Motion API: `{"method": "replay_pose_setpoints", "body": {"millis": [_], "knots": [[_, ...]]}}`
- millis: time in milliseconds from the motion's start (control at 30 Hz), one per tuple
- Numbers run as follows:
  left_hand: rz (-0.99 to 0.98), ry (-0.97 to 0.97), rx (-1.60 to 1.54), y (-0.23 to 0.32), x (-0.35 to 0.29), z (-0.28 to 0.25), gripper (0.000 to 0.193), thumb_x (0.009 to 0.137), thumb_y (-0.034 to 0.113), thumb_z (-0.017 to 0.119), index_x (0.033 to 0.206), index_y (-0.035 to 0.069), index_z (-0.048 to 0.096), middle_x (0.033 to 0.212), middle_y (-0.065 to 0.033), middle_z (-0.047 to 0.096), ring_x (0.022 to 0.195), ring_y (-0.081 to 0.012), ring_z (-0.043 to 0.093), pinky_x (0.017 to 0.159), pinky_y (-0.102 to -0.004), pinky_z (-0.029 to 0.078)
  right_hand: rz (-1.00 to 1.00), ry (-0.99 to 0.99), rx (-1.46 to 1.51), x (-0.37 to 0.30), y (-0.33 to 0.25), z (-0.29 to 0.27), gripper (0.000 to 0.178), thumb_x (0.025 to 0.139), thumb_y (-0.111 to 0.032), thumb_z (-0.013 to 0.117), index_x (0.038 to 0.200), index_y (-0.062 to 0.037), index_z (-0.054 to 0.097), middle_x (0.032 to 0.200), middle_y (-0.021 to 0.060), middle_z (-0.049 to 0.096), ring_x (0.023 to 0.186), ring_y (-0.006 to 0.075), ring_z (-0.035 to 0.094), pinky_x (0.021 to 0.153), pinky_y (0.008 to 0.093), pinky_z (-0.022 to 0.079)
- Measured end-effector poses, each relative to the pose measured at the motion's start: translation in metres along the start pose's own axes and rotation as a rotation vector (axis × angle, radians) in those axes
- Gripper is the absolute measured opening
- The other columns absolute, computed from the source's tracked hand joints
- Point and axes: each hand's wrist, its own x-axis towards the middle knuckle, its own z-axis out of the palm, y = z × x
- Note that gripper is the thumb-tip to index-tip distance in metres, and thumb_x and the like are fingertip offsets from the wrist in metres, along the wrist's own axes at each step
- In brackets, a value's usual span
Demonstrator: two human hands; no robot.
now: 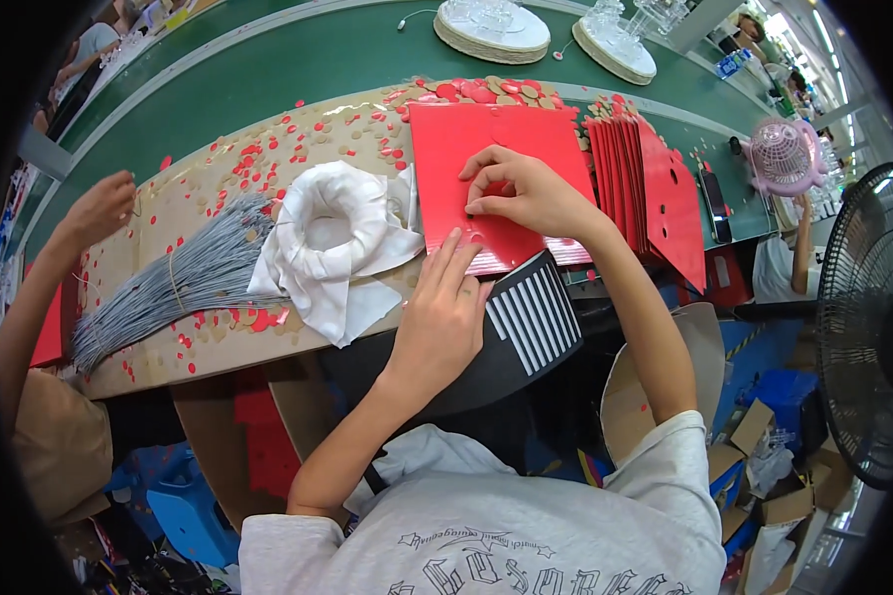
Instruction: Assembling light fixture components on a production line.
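Observation:
A flat, glossy red card sheet (446, 139) lies on the table in front of me. My left hand (442, 322) rests at its near edge, fingers stretched out toward the sheet. Over the middle of the sheet is my right hand (531, 201), fingers curled, thumb and forefinger close together. Whatever may be between those fingertips is too small to make out. Just right of the sheet stands a row of folded red cards (620, 183), the outermost with punched holes. A ring of bunched white cloth (318, 223) sits to the left.
Grey wire ties (184, 273) lie bundled on the cardboard-covered table, among scattered red and brown discs (481, 91). At far left is another person's hand (105, 208). A phone (714, 203), a pink fan (785, 157) and a large black fan (868, 327) are on the right.

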Motion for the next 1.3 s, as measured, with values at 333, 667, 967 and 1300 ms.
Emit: {"method": "replay_pose_setpoints", "body": {"millis": [333, 667, 967, 1300], "knots": [[0.059, 0.069, 0.123, -0.002, -0.006, 0.010, 0.021, 0.084, 0.008, 0.069, 0.090, -0.012, 0.067, 0.136, -0.0286, 0.053, 0.131, -0.0464, 0.048, 0.111, -0.0566, 0.038, -0.125, 0.351, -0.197, -0.007, -0.004, 0.027, 0.018, 0.081, -0.009, 0.078, 0.097, -0.0012, 0.071, 0.100, 0.0102, 0.068, 0.091, 0.0221, 0.068, 0.077, 0.0319, 0.054], [0.070, 0.067, 0.198, -0.001, -0.007, 0.016, 0.029, 0.090, 0.015, 0.064, 0.095, -0.014, 0.067, 0.125, -0.0293, 0.058, 0.129, -0.0460, 0.049, 0.110, -0.0552, 0.038, -0.006, 0.474, -0.644, -0.011, 0.025, 0.014, 0.034, 0.095, -0.017, 0.064, 0.125, -0.0020, 0.065, 0.135, 0.0179, 0.059, 0.123, 0.0348, 0.058, 0.105, 0.0408, 0.046], [0.078, 0.029, 0.189, -0.002, -0.001, 0.009, 0.019, 0.090, 0.006, 0.064, 0.084, -0.011, 0.063, 0.132, -0.0253, 0.057, 0.133, -0.0437, 0.048, 0.110, -0.0555, 0.039, -0.095, 0.582, -0.881, -0.005, 0.037, 0.008, 0.028, 0.092, -0.023, 0.064, 0.116, -0.0108, 0.071, 0.113, 0.0105, 0.061, 0.106, 0.0294, 0.058, 0.085, 0.0421, 0.052], [0.061, 0.012, 0.199, -0.001, -0.002, 0.012, 0.018, 0.091, 0.004, 0.062, 0.088, -0.014, 0.063, 0.132, -0.0261, 0.057, 0.132, -0.0426, 0.049, 0.109, -0.0543, 0.040, 0.040, 0.562, -0.871, 0.024, 0.048, -0.010, 0.032, 0.094, -0.028, 0.062, 0.124, -0.0169, 0.068, 0.124, 0.0100, 0.059, 0.116, 0.0309, 0.060, 0.090, 0.0414, 0.056]]}}
